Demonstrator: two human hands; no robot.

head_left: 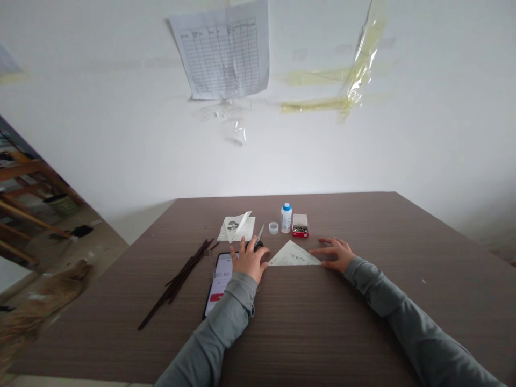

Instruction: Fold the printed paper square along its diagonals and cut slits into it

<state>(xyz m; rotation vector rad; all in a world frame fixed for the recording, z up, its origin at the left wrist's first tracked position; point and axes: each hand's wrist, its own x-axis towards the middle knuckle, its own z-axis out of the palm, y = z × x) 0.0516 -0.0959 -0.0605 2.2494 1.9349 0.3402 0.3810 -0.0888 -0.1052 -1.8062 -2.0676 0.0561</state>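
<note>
A printed sheet of paper folded into a triangle (294, 255) lies flat on the table, its point facing the wall. My left hand (249, 262) has its fingers spread, with the thumb by the triangle's left corner. Scissors (260, 236) lie partly hidden beyond those fingers, blades toward the wall. At the opposite corner, my right hand (338, 255) rests with fingers apart, fingertips touching the paper's edge. A phone (220, 279) showing a timer sits beside and partly under my left forearm.
Behind the triangle stand a white bottle with a blue cap (286, 219), a small clear cup (273, 228) and a red box of small metal pieces (300, 227). Other printed papers (237, 227) lie further left. Thin dark sticks (181, 282) lie left of the phone. A white wall (133, 134) borders the table (322, 333).
</note>
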